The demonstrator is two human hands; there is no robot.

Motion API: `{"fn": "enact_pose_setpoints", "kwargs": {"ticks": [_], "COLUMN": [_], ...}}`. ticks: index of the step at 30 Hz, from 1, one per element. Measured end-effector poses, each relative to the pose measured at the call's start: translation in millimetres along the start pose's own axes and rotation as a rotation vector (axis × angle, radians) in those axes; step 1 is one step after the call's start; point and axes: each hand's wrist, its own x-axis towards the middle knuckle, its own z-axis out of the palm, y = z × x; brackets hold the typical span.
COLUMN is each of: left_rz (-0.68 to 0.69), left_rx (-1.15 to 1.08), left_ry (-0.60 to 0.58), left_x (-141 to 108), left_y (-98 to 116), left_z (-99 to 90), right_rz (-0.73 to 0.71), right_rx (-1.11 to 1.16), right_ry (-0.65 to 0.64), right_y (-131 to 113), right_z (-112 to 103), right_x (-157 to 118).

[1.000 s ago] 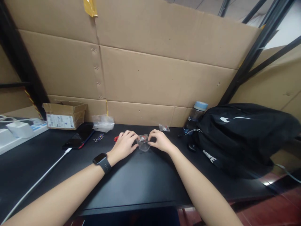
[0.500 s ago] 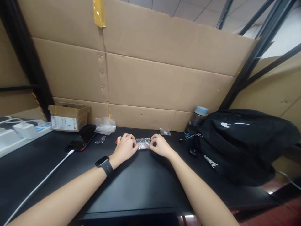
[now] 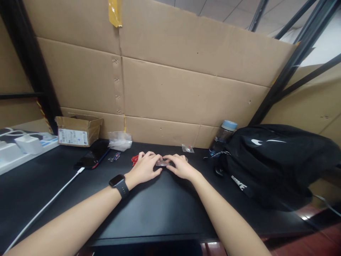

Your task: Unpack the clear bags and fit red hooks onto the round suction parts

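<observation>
Between my two hands, low over the black tabletop, is a small clear plastic bag (image 3: 161,164) with shiny contents, now mostly covered by fingers. My left hand (image 3: 146,165) is at its left end, thumb spread away from the fingers and fingertips near the bag. From the other side, my right hand (image 3: 181,167) has its thumb and index finger around the bag's near and far edges. Bundled red cord-like pieces (image 3: 134,160) lie just left of my left hand. What the bag holds is too small to make out.
On the left are a phone (image 3: 93,156) with a white cable, a power strip (image 3: 23,153), an open cardboard box (image 3: 78,131), clear bags (image 3: 119,141) and a small beaded item (image 3: 114,157). Rightward are another small packet (image 3: 188,148), a bottle (image 3: 223,137) and a black backpack (image 3: 271,163).
My hands have come closer together over the bag, covering more of it. My left thumb has spread away from the fingers. More of the red pieces shows now.
</observation>
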Motion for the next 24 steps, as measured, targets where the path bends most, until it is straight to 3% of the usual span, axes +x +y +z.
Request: {"fn": "enact_pose_setpoints", "kwargs": {"ticks": [4,8,12,15,24], "left_rz": [-0.118,-0.202,-0.224,-0.236,-0.238], "left_rx": [-0.045,-0.012,0.075,0.099,0.079], "left_ry": [0.045,0.069,0.090,0.099,0.116], "left_x": [1.3,1.8,1.4,1.1,1.3], "left_y": [-5.6,-8.0,-7.2,-8.4,-11.5], "left_z": [3.6,2.9,-2.1,-4.3,-3.6], "right_rz": [0.077,0.075,-0.072,-0.096,0.224], "right_rx": [0.120,-0.028,-0.134,-0.205,-0.383], "right_ry": [0.041,0.188,0.078,-0.003,-0.013], "right_y": [1.9,-2.8,-13.8,-20.7,3.6], "right_z": [-6.9,-7.6,-1.8,6.3,12.9], "right_x": [-1.3,-0.8,-1.8,-1.0,19.2]}}
